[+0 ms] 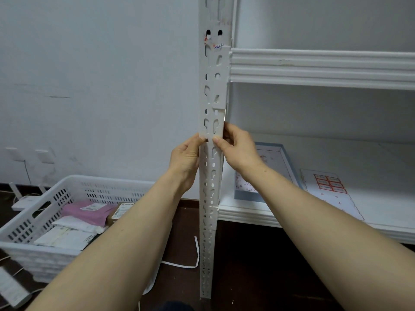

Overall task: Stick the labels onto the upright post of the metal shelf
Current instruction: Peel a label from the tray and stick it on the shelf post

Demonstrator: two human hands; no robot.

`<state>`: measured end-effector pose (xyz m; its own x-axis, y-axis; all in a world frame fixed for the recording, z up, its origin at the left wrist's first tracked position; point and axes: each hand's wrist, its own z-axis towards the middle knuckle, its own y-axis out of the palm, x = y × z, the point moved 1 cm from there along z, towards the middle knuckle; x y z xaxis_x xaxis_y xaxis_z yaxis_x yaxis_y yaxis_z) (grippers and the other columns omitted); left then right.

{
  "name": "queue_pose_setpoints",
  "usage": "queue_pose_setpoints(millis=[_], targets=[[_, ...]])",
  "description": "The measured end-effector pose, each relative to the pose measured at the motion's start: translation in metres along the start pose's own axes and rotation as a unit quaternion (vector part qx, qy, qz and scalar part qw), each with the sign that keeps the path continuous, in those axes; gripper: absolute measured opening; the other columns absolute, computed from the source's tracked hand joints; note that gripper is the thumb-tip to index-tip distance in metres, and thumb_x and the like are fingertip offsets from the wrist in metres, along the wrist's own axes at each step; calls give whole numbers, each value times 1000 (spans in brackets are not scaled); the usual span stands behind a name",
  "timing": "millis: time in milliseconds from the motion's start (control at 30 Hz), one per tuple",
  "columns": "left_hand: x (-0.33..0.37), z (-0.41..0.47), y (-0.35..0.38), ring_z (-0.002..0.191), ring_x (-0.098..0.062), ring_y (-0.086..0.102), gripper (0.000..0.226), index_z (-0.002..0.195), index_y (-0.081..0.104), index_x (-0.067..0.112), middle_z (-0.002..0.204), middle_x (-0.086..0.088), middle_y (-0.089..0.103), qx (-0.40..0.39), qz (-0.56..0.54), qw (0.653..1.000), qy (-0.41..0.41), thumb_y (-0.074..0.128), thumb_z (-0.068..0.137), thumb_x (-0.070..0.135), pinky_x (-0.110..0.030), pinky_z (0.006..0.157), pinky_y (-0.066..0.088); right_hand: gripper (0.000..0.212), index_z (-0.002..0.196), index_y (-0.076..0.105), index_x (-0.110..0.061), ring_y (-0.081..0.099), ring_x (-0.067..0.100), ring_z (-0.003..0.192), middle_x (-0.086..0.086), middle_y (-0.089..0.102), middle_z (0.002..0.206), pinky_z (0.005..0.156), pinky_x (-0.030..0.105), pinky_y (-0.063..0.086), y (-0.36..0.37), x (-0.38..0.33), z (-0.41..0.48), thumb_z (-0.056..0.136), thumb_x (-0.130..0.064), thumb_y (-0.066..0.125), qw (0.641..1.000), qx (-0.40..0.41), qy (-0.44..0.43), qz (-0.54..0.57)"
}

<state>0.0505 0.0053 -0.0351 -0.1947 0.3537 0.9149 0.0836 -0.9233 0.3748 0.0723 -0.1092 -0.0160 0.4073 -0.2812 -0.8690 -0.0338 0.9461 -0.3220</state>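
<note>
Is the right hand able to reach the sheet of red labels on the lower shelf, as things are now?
Probably yes. The right hand now pinches the post, and the label sheet lies uncovered on the shelf to its right, with only open air between. It must release the post first.

A white slotted plastic basket point(22, 230) stands on the dark floor point(258, 265) at the left, holding a pink mailer point(89, 213), white mailers point(65, 237) and a small cardboard box point(122, 209). Wall sockets point(45, 156) sit above it. A power strip point(11, 290) lies nearby, and a white paper strip point(197, 250) curls beside it.
</note>
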Motion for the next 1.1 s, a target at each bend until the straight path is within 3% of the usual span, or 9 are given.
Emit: queue_pose_setpoints(millis=[133, 300, 433, 533, 667, 900, 1100], targets=[[-1, 1, 0, 71, -10, 69, 19, 89, 68, 6, 78, -4, 73, 17, -15, 1000, -15, 51, 92, 14, -18, 60, 54, 34, 124, 56, -12, 60, 18, 110, 5, 65, 119, 101, 40, 47, 1, 1, 1, 91, -9, 56, 1000, 2, -3, -6], [-5, 4, -1, 94, -18, 68, 28, 115, 64, 1, 104, -11, 71, 43, -8, 999, -14, 51, 92, 12, -25, 80, 54, 33, 123, 57, -12, 61, 19, 109, 5, 66, 118, 99, 39, 48, 0, 1, 1, 90, -9, 57, 1000, 5, -4, -6], [-5, 3, 2, 96, -21, 65, 31, 119, 62, 2, 113, -16, 68, 61, 10, 998, -10, 50, 92, 12, -20, 69, 53, 34, 125, 56, -13, 61, 17, 109, 4, 65, 119, 99, 36, 48, 0, 0, 0, 91, -10, 56, 1000, 3, -1, -14], [-4, 1, 4, 91, -18, 66, 29, 115, 65, 4, 106, -13, 70, 66, 15, 998, -5, 49, 92, 11, -24, 77, 54, 34, 125, 56, -12, 61, 18, 109, 5, 65, 119, 99, 38, 48, 1, -2, -1, 91, -10, 56, 1000, 4, -1, -16], [-1, 0, 6, 82, -13, 66, 27, 111, 67, 6, 98, -9, 71, 64, 21, 998, 0, 50, 92, 12, -19, 69, 55, 34, 125, 55, -12, 60, 18, 110, 5, 64, 120, 100, 38, 48, 1, -4, -1, 91, -10, 56, 1000, 5, -1, -17], [-4, 0, 7, 76, -10, 66, 23, 98, 69, 10, 79, 1, 73, 70, 22, 997, -3, 47, 93, 8, -24, 76, 54, 30, 121, 58, -11, 60, 15, 101, 6, 66, 114, 94, 32, 48, 0, -2, -3, 90, -8, 56, 1000, 9, -11, -27], [0, -2, 4, 100, -18, 65, 28, 115, 65, 6, 108, -12, 69, 52, 39, 998, -15, 47, 94, 10, -32, 93, 51, 31, 121, 58, -12, 62, 17, 105, 4, 66, 114, 97, 36, 48, -1, -3, -1, 90, -9, 56, 1000, 3, -7, -20]])
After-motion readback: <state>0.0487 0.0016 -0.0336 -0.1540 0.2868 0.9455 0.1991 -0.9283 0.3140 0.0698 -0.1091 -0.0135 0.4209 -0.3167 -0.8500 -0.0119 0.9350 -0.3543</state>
